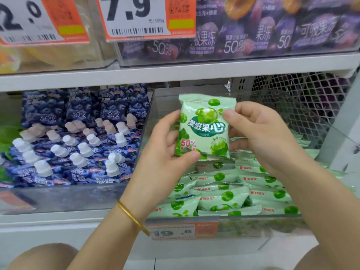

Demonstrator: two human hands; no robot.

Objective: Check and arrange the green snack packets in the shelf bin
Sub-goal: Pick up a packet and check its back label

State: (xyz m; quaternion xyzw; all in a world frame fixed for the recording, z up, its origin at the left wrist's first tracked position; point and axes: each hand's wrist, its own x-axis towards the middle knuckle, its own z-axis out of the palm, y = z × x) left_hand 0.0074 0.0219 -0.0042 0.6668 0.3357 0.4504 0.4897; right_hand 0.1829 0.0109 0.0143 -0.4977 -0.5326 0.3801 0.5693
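A pale green snack packet [204,125] with green grapes printed on it is held upright, its front facing me, above the clear shelf bin [253,225]. My left hand [165,152] grips its left edge and lower corner, thumb on the front. My right hand [261,131] pinches its right edge near the top. Below, several green packets [229,193] lie stacked in rows inside the bin, their top seams facing me.
A neighbouring clear bin on the left holds blue spouted pouches [78,141] with white caps. Purple jelly packs [253,34] fill the shelf above, behind orange price tags [140,18]. White mesh [300,102] forms the back right wall. A price label [183,230] hangs on the bin front.
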